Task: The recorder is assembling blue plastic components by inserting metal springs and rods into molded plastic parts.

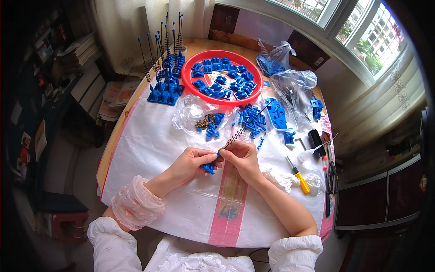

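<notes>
Near the middle of the table, my left hand is closed on a small blue plastic part. Beside it, touching, my right hand pinches the lower end of a dark coil spring, which slants up and away to the right. The spring's lower end meets the blue part between my fingertips; the fingers hide the exact joint. Just beyond my hands lie a heap of blue plastic pegs and a pile of brass-coloured screws next to more small blue pieces.
A red round tray holds many blue parts. At the back left stand blue bases with upright springs. A clear container holds flat blue pieces. A yellow-handled screwdriver, white crumpled tissue, scissors and plastic bags lie right.
</notes>
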`<state>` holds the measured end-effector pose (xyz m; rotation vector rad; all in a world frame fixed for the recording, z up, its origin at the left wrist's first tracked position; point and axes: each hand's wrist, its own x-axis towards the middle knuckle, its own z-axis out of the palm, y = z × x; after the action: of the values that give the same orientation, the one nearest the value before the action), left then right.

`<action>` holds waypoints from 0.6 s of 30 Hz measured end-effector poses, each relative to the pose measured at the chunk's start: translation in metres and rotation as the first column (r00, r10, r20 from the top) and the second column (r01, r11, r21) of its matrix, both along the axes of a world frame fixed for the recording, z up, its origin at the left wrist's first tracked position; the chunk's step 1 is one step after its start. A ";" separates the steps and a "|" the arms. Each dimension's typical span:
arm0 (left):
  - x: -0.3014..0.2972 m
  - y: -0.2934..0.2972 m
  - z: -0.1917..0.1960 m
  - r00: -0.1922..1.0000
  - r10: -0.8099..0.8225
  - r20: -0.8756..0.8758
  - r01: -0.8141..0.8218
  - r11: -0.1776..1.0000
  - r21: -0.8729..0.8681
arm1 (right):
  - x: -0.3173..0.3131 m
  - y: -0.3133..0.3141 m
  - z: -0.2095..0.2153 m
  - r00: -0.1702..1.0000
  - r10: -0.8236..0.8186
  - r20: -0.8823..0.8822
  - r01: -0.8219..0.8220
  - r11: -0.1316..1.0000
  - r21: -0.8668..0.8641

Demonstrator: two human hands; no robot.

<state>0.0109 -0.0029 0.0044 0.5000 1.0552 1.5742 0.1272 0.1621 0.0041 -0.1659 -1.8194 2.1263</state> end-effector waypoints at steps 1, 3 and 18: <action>0.000 0.000 0.000 1.000 0.002 -0.004 -0.002 1.000 0.002 | 0.000 0.000 0.000 1.000 0.000 -0.001 0.000 1.000 0.001; 0.000 -0.001 0.001 1.000 -0.005 -0.003 0.005 1.000 -0.004 | 0.000 0.000 0.000 1.000 -0.005 -0.005 0.005 1.000 0.011; -0.001 -0.001 0.001 1.000 -0.009 0.007 0.009 1.000 -0.008 | 0.000 0.001 0.000 1.000 -0.013 0.009 0.013 0.999 0.034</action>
<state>0.0100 -0.0036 0.0056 0.4932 1.0527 1.5617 0.1271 0.1627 0.0038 -0.1795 -1.8531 2.0879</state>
